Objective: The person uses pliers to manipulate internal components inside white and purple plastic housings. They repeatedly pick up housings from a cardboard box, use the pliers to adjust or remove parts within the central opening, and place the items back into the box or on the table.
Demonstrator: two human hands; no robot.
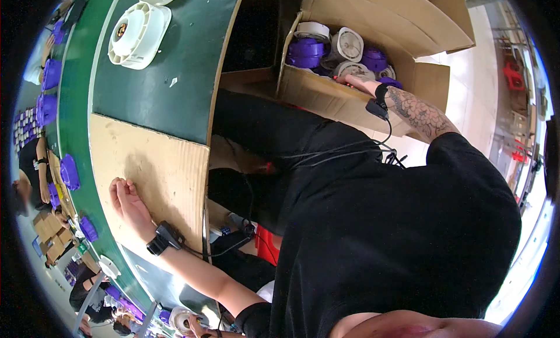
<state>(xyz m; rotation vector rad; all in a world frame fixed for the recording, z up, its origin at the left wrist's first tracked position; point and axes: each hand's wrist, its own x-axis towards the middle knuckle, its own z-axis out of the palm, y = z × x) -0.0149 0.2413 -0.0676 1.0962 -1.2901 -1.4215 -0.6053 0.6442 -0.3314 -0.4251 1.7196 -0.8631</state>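
My left hand (129, 205) rests on a flat cardboard sheet (166, 180) on the table, fingers loosely curled and nothing seen in them. On the right, my right hand (359, 82) reaches down into an open cardboard box (315, 99). It lies against a round white plastic housing (354, 71); its fingertips are partly hidden, so a grip cannot be made out. Around it in the box are purple housings (305, 53) and another white housing (349, 44). A large white housing (139, 36) with a coppery centre sits on the table beyond the cardboard sheet.
A green conveyor belt (76, 128) runs along the table's far side, carrying purple housings (69, 171). Cables (332, 157) hang from my wrist straps across my lap. A co-worker's hand (195, 325) holds a white part at the bottom. Box flaps (431, 90) stick out.
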